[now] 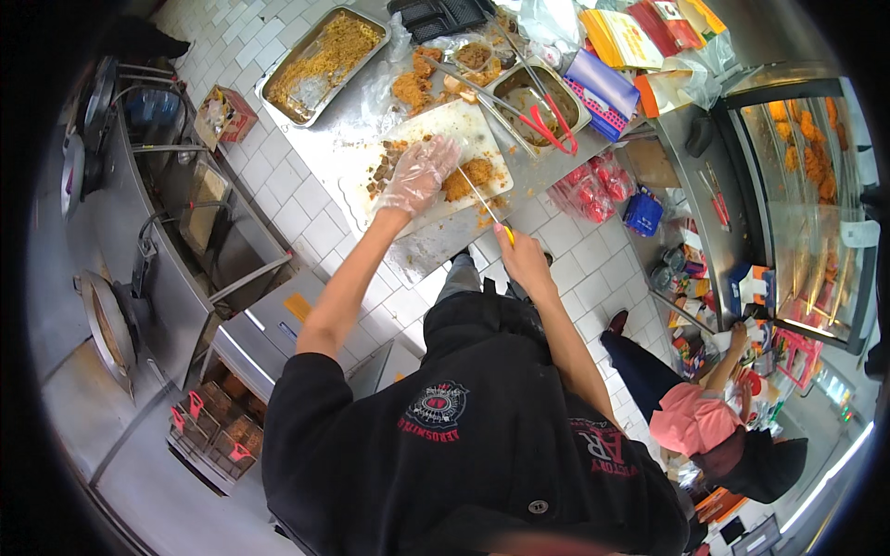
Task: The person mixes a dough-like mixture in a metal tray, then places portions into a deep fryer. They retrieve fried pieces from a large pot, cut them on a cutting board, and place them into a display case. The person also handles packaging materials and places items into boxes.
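Note:
My left hand [422,175], in a clear plastic glove, lies over the white cutting board [480,135], its fingers reaching toward a breaded fried piece [467,178]. Whether it grips anything under the palm cannot be told. Bare of any glove, my right hand [521,257] holds a knife [478,189] by its yellow handle, the blade slanting over the board beside the breaded piece. Small chopped brown pieces [382,170] lie to the left of my gloved hand. Crumbs are scattered around the board's right edge.
A metal tray of noodles [381,43] stands at the table's upper left. Red-handled tongs [549,128] rest across a steel pan [583,115]. More fried pieces [411,89] lie behind the board. A co-worker in a pink top [695,420] stands at the right counter, near a glass display case [806,222].

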`<state>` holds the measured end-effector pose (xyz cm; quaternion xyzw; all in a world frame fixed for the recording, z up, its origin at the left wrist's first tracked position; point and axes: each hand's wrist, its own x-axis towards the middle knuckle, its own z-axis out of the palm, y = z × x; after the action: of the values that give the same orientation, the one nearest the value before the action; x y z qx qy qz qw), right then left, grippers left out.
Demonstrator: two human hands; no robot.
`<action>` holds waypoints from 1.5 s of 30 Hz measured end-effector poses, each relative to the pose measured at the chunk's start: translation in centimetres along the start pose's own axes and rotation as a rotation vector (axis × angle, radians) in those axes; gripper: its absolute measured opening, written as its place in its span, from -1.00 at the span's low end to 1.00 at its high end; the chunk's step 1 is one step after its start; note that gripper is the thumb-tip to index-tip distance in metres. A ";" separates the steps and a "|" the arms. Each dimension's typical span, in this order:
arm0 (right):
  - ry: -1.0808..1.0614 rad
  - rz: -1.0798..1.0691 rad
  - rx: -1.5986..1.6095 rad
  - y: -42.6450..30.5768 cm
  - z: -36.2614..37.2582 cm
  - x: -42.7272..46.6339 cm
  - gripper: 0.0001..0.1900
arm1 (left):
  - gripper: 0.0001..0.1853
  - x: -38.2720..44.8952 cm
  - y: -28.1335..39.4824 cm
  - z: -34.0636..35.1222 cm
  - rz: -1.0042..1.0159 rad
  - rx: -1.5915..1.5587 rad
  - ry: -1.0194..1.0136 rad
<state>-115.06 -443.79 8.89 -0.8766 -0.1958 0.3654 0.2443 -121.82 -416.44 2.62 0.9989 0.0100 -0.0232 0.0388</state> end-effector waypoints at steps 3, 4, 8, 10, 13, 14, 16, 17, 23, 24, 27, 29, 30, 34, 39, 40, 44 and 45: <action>0.050 0.052 -0.059 -0.2 1.3 0.9 -0.31 | -0.25 0.7 -1.5 0.5 0.050 -0.092 -0.192; 0.031 0.047 -0.055 -0.2 1.7 1.2 -0.30 | -0.25 0.9 -1.7 0.6 0.073 -0.070 -0.185; 0.013 0.058 -0.024 0.1 2.0 2.2 -0.29 | -0.25 1.2 -2.1 -0.1 0.069 -0.057 -0.178; 0.005 -0.018 0.069 0.4 1.5 2.5 -0.28 | -0.24 1.6 -2.2 -1.0 0.052 -0.112 -0.194; 0.029 0.062 -0.032 0.7 0.9 2.7 -0.28 | -0.22 3.2 -2.5 -2.0 0.077 -0.075 -0.260; 0.024 0.054 -0.023 0.7 0.8 3.0 -0.27 | -0.22 3.6 -2.0 -2.1 0.096 -0.019 -0.306; 0.034 0.067 -0.058 0.8 0.9 3.2 -0.26 | -0.23 4.3 -1.8 -2.2 0.101 0.009 -0.343; 0.048 0.054 -0.063 0.7 1.1 3.4 -0.26 | -0.24 4.5 -1.9 -2.2 0.101 -0.009 -0.339; 0.101 0.030 -0.028 1.2 0.4 4.2 -0.22 | -0.32 5.1 -2.6 -2.2 0.090 0.233 -0.369; 0.085 0.014 -0.047 1.1 0.4 4.9 -0.23 | -0.33 5.4 -2.4 -2.1 0.028 0.023 -0.390; 0.052 0.008 -0.103 1.0 0.1 5.7 -0.26 | -0.36 5.5 -2.3 -2.1 0.008 -0.037 -0.354; 0.043 -0.018 -0.074 0.7 0.4 5.3 -0.26 | -0.35 4.6 -2.1 -2.2 0.022 0.003 -0.430; 0.078 -0.073 -0.015 0.5 0.7 4.8 -0.27 | -0.34 4.1 -2.4 -2.4 0.052 0.077 -0.436; -0.050 0.061 -0.052 -0.2 2.5 1.8 -0.28 | -0.27 2.2 -2.8 -2.6 0.037 -0.018 -0.449; 0.004 0.019 0.003 -0.5 3.4 1.2 -0.28 | -0.28 1.4 -2.4 -2.5 0.029 -0.019 -0.444; -0.033 0.002 0.040 -0.3 3.5 0.5 -0.28 | -0.29 0.8 -2.1 -2.6 0.026 -0.044 -0.489; 0.003 0.045 0.000 0.1 4.2 -0.7 -0.30 | -0.30 -0.3 -1.2 -2.8 0.010 -0.104 -0.408; -0.006 0.042 -0.102 0.1 4.6 -0.9 -0.30 | -0.30 -0.5 -1.0 -2.8 0.014 -0.156 -0.498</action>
<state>-119.00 -443.01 6.54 -0.8907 -0.1966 0.3625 0.1912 -122.25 -415.23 5.32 0.9564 -0.0052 -0.2674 0.1172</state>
